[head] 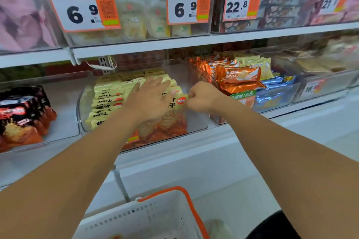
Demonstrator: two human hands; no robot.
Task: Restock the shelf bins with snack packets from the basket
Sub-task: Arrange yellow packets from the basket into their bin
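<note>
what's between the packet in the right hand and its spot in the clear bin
Nothing visible. The right hand pinches the yellow packet already inside the clear bin, beside the stacked row that the left hand presses.

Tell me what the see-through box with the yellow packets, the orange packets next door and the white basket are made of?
The bin looks like clear hard plastic: the packets show through its glossy walls. The orange packets look like shiny foil or metallised film, given their bright crinkly glints. The basket looks like matte white moulded plastic with punched holes and an orange handle.
</note>
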